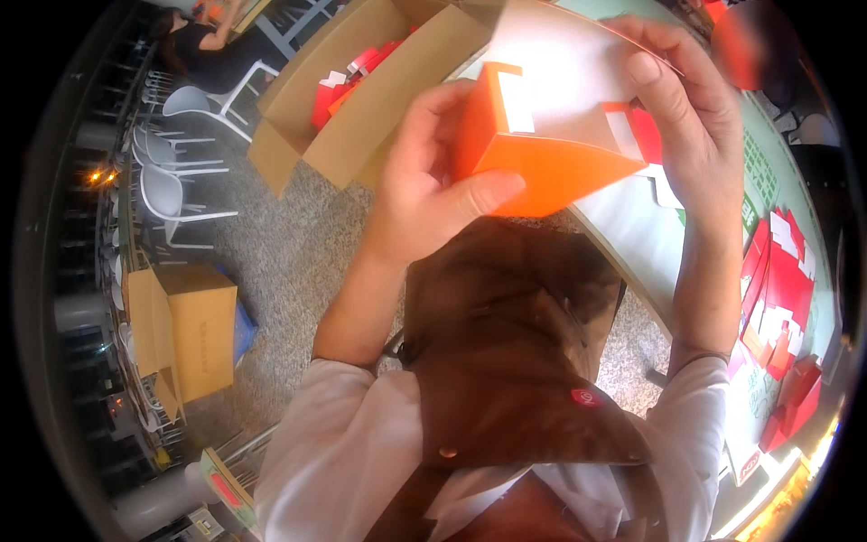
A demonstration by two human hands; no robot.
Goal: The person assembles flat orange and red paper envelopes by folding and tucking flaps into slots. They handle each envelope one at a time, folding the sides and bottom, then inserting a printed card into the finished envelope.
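An orange folding paper box with a white inside is held up in front of me, tilted, its open side showing. My left hand wraps round its left end, the thumb pressed on the orange front panel. On the other side, my right hand grips the raised white panel at the right edge, thumb on the inner face and fingers behind. Small white tabs stick out at the box's inner corners. A red piece shows just behind the box near my right hand, partly hidden.
Ahead to the left stands an open cardboard carton with red pieces inside. A pale table on my right bears red flat card pieces. White chairs, another carton and a seated person are at left.
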